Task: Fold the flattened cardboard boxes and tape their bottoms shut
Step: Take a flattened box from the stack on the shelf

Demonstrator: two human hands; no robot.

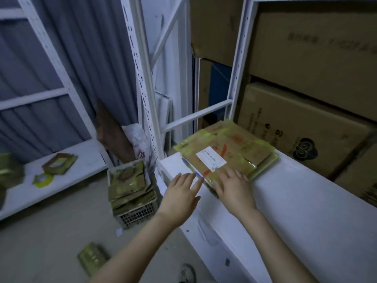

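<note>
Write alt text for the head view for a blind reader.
A person reaches for a taped stack of flattened cardboard boxes on a white shelf: right hand resting on its near edge, left hand open beside it.

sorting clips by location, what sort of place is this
Probably a stockroom or packing area: white metal shelving holds large cardboard cartons, a bundle of flattened boxes lies on a shelf, and a crate on the floor holds more.
</note>
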